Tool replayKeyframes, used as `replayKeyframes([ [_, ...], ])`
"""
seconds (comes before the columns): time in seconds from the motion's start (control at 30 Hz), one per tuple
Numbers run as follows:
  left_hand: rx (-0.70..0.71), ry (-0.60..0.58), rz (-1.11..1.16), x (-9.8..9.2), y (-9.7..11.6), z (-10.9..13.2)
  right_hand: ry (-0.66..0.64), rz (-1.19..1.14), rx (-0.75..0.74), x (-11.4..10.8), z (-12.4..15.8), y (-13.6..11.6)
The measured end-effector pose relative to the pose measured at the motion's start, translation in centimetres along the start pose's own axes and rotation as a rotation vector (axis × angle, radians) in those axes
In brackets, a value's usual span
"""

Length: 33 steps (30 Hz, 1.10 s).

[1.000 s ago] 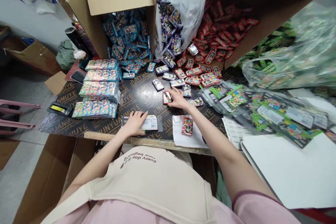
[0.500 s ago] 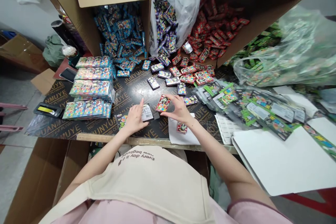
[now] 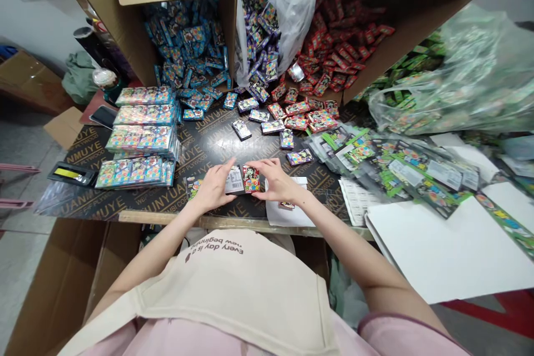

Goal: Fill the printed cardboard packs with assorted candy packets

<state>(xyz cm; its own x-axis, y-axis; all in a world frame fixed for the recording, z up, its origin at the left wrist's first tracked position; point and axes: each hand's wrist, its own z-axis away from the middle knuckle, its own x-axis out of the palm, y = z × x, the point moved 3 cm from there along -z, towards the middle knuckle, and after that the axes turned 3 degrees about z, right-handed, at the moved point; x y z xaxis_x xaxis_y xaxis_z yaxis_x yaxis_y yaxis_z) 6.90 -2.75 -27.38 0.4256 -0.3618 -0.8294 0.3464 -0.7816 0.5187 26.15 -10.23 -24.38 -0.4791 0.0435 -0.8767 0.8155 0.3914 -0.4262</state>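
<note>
A small red pack [image 3: 251, 179] stands in front of me, with my right hand [image 3: 275, 179] gripping its right side between thumb and fingers. Directly left of it, against its edge, is a grey-and-white pack with a barcode [image 3: 234, 180]. My left hand [image 3: 216, 186] holds that pack at its left side, thumb low and fingers above. A printed sleeve [image 3: 192, 186] lies partly under my left hand. White paper [image 3: 292, 214] with another small red pack on it lies beside my right wrist.
Stacks of wrapped packs [image 3: 139, 142] stand at the left. Blue packs [image 3: 186, 47], purple packs [image 3: 261, 39] and red packs [image 3: 337, 61] spill from boxes and a bag behind. Green printed sleeves [image 3: 400, 169] and a white board [image 3: 450, 250] lie at the right.
My right hand has moved the red pack down and left, against the barcoded pack, and turned it upright. My left hand has closed on the barcoded pack. The view has shifted slightly.
</note>
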Motion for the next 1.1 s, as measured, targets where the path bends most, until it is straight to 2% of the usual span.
replayKeyframes([
  [0.13, -0.003, -0.124, -0.185, -0.8, 0.8, -0.5, 0.012, 0.022, -0.004, 0.1, 0.1, -0.3],
  [0.27, -0.04, -0.152, -0.221, -1.2, 0.9, -0.9, 0.044, 0.018, 0.003, 0.3, 0.6, -0.2],
  [0.4, -0.036, -0.159, -0.203, -0.7, 0.7, -0.9, 0.023, -0.036, -0.017, 0.6, 0.6, 0.0],
  [0.7, 0.081, -0.168, -0.129, 0.0, 0.4, -0.3, -0.089, -0.078, -0.083, 1.3, -0.2, 0.0],
  [0.87, 0.134, -0.141, -0.043, 0.2, 0.0, -0.2, -0.098, -0.077, -0.079, 0.8, -0.1, -0.4],
  [0.97, 0.161, -0.118, 0.035, 0.0, 0.0, -0.3, -0.114, -0.02, -0.076, 0.1, 0.0, -0.9],
  [1.1, 0.117, -0.072, 0.092, -0.1, -0.1, -0.5, -0.098, 0.057, -0.103, 0.1, 0.3, -1.1],
])
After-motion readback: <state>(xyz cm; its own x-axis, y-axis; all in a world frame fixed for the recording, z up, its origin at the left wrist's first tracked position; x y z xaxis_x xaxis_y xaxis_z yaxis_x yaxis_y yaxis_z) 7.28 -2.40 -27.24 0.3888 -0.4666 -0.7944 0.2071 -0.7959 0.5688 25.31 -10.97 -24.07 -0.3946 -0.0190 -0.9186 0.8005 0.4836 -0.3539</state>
